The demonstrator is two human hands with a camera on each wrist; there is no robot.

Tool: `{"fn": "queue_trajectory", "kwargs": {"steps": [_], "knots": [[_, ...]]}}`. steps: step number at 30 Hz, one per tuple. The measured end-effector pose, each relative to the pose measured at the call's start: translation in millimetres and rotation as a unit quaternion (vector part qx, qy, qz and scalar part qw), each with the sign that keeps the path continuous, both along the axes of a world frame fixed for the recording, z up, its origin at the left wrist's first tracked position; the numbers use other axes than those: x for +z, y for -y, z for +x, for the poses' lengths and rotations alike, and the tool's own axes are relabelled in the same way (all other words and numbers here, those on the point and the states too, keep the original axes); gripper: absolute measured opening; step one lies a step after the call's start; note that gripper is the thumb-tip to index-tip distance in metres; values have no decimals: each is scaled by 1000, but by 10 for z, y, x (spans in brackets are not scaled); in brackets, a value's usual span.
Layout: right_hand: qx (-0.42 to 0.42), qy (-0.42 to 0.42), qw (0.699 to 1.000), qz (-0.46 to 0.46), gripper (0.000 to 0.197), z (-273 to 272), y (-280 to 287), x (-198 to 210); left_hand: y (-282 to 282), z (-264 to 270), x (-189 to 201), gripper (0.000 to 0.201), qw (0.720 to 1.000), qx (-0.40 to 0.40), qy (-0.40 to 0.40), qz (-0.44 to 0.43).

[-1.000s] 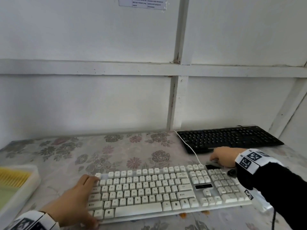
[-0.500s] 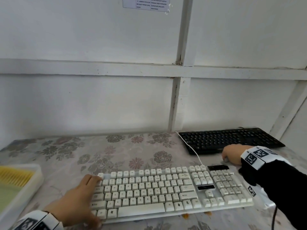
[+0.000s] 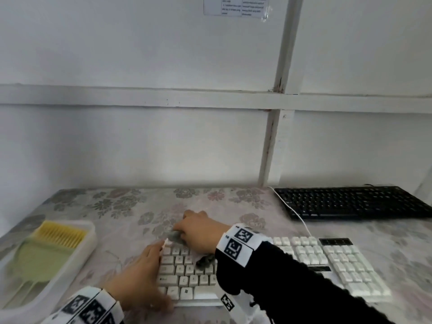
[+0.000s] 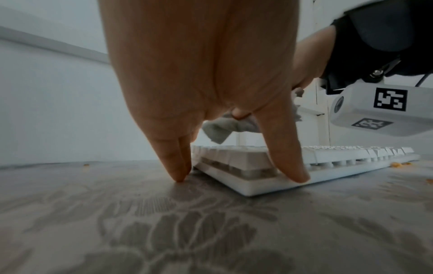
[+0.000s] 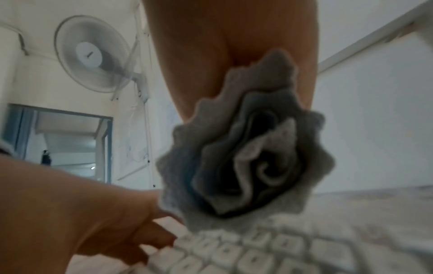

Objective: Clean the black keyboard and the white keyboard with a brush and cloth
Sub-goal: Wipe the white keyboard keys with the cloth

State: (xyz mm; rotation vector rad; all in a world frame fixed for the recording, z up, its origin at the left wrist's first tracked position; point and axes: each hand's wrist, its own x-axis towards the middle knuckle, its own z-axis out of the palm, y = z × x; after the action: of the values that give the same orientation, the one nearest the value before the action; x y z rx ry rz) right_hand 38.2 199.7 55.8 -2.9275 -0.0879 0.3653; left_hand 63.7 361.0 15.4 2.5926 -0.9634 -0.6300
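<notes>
the right hand [image 3: 198,232], grasping a crumpled grey cloth [image 5: 243,163], has come across from the far end to the white keyboard [image 3: 339,260] beside the released left hand [image 3: 140,274]; wiping probably restarts there.

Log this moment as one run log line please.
step: wiping white keyboard | right hand: grips bunched grey cloth at upper-left keys | left hand: steadies left end | black keyboard: untouched

The bench [image 3: 131,206] is bare behind the white keyboard [image 3: 327,258], up to the wall [image 3: 163,148]. A tray [image 3: 88,244] blocks the left edge. The black keyboard [image 3: 350,202] fills the far right corner.
</notes>
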Motion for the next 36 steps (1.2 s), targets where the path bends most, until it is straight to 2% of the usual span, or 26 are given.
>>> {"fn": "queue_trajectory", "kwargs": {"steps": [5, 9, 13, 16, 22, 24, 26, 28, 30, 33, 36], "knots": [[37, 2, 998, -55, 20, -70, -127, -50, -84, 63, -129, 116, 997, 9, -42, -62], [9, 36, 998, -52, 31, -176, 64, -199, -75, 63, -143, 115, 997, 17, -50, -64], [-11, 45, 998, -47, 28, -370, 373, -203, -69, 45, -102, 104, 996, 19, -56, -60], [-40, 48, 998, -24, 17, -523, 622, -209, -63, 35, -86, 109, 996, 22, -60, -59], [-122, -5, 989, -85, 25, -626, 930, -109, -63, 33, -60, 117, 996, 24, -72, -50], [-139, 1, 989, -52, 28, -580, 948, -81, -54, 27, -37, 115, 996, 20, -76, -46], [-136, 37, 990, 11, 19, -497, 864, -105, -43, 13, -14, 113, 996, 17, -71, -45], [-113, 44, 989, 82, 21, -394, 642, -107, -38, -7, 14, 113, 997, 17, -70, -41], [-74, 31, 991, 111, 21, -266, 345, -59, -44, -6, 30, 118, 996, 13, -75, -38], [8, 34, 999, 10, 20, -94, -45, -21, -51, 14, 57, 127, 996, 3, -85, -31], [17, 47, 994, -95, 27, -13, -263, -106, -43, 11, 76, 121, 996, 12, -79, -28]]}}
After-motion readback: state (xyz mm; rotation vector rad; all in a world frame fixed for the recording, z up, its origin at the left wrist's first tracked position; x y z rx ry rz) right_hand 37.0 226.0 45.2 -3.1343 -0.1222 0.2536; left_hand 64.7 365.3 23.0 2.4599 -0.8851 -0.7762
